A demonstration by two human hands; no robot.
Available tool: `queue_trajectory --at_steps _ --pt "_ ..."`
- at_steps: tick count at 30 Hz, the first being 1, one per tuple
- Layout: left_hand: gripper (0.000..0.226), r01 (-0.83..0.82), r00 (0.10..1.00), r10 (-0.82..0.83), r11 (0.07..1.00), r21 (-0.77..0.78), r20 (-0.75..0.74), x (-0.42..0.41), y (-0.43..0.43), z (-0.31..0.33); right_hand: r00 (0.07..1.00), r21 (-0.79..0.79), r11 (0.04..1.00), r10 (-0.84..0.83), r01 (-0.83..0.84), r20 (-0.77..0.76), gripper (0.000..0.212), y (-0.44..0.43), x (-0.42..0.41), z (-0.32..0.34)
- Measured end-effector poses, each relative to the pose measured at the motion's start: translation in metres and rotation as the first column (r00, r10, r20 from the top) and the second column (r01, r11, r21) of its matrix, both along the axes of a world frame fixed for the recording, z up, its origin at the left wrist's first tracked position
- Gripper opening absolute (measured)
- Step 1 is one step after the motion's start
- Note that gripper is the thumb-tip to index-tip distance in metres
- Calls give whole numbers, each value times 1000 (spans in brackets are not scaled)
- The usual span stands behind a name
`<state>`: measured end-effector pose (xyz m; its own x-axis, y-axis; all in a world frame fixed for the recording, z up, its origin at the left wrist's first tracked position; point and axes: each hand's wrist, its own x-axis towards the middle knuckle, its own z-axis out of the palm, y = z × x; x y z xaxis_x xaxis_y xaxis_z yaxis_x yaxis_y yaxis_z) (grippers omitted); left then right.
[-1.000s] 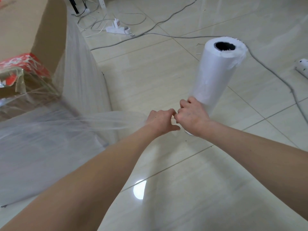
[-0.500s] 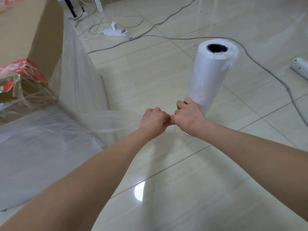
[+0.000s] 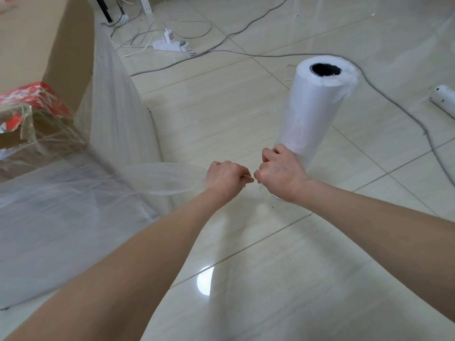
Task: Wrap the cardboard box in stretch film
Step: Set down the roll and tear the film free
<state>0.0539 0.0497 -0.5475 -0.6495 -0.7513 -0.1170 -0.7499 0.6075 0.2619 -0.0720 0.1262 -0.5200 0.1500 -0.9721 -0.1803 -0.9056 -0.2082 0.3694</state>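
Two hands meet mid-frame, head view. L hand (image 3: 227, 179) pinches bunched film (image 3: 160, 178) running left to box (image 3: 37, 40); R hand (image 3: 280, 173) pinches same strand, w/ roll (image 3: 317, 114) upright just behind. Strand axis left-right; tear prob. needs hands pulled apart along it.

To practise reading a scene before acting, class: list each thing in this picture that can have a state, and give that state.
cardboard box: film over its near sides
film roll: standing upright
stretch film: bunched, stretched from box to hands
left hand: pinches the film
right hand: pinches the film beside the roll's base
power strip: lying on floor, adapter plugged in
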Motion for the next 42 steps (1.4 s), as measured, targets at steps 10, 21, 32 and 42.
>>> queue_trajectory --at_steps 10,21,32,42 --pt "17 -281 950 303 936 211 -76 10 -18 1 984 -78 983 159 -166 -84 24 14 -13 -8" --pt "17 -87 990 117 945 316 -76 14 -18 0 978 -61 993 93 -106 -187 28 6 5 -3" --pt "17 -26 999 30 982 189 -17 14 -23 -8 988 99 993 -52 66 -144 24 -20 11 -6" --pt "25 114 970 -110 993 -10 215 -13 -11 -30 998 72 997 -36 40 -60 26 -22 8 -15"
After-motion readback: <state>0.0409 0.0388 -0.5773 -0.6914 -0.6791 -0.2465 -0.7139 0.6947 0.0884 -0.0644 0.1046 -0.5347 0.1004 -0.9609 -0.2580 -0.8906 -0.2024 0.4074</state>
